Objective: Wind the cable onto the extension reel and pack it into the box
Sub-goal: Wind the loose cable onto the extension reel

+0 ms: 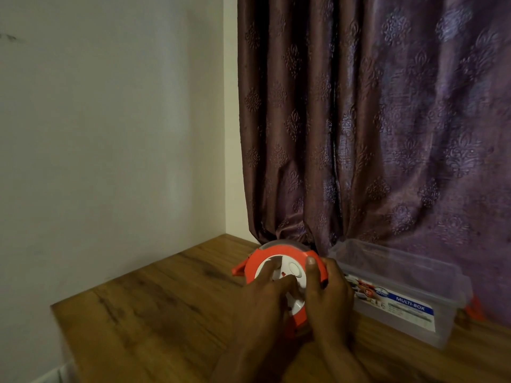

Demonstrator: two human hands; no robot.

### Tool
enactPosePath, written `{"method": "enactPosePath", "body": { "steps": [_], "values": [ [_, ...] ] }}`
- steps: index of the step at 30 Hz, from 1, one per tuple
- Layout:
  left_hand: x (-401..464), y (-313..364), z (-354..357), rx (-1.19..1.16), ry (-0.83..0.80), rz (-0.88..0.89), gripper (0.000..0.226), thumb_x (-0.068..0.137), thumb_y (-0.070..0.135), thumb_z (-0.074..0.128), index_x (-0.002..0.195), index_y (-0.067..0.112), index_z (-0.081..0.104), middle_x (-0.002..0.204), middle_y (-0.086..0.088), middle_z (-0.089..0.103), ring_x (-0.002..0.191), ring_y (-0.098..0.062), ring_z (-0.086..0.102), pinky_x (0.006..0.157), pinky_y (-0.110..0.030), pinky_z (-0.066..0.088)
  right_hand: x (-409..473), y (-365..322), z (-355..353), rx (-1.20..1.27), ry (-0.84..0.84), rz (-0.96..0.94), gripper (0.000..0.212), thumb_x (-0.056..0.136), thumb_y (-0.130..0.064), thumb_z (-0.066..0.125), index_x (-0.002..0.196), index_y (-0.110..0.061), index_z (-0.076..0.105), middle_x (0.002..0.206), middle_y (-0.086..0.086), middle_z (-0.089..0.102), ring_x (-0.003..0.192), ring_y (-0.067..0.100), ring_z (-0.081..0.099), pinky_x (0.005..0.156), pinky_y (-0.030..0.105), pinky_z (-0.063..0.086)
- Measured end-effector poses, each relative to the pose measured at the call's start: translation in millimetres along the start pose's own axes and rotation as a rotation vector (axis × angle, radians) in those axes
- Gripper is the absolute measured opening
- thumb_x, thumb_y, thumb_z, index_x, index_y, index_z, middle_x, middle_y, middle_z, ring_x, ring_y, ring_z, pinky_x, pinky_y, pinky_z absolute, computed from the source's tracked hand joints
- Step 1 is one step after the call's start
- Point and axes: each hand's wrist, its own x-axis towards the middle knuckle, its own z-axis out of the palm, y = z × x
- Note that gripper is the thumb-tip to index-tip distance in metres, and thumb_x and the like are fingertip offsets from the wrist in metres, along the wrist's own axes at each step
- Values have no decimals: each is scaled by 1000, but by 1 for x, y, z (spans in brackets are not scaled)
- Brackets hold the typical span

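From the head view, the orange-and-white extension reel point(279, 272) stands on the wooden table point(154, 313), close to the curtain point(359, 120). The left hand point(265, 297) lies across its white face, fingers spread and pressing there. The right hand point(329, 291) curls round the orange rim, thumb over the front edge. No loose cable shows, so the winding looks close to finished, though I cannot tell for sure. The clear plastic box point(401, 288) waits just beside the reel on the right, lidless and not yet packed.
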Motion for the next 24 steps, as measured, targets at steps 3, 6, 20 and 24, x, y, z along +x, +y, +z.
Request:
{"method": "enactPosePath", "body": {
  "steps": [3,6,20,24],
  "values": [
    [3,-3,0,45,-76,3,28,87,34,56,115,41,58,154,10,22,139,-17,27,111,-36,33,0,2,1,11,-20,15,41,87,-52,40,97,-20,63,87,-9,63,79,8,60,65,15,42],
    [1,-3,3,19,4,23,29,85,33,59,113,41,60,153,8,28,137,-20,32,109,-41,36,2,4,0,57,-40,31,33,90,-47,42,95,-21,62,88,-8,65,82,11,62,68,22,48],
    [0,1,9,185,-54,-76,44,85,52,55,127,39,48,157,9,11,140,-23,23,114,-42,21,4,13,11,502,-208,387,27,95,-37,47,103,-19,66,101,2,72,93,21,69,79,41,59],
    [-1,-2,12,188,-57,-75,47,84,54,55,128,40,48,157,11,9,141,-22,17,115,-42,12,6,15,10,566,-220,460,23,94,-40,48,94,-30,69,91,-4,74,83,17,71,67,35,60]
  ]
}}
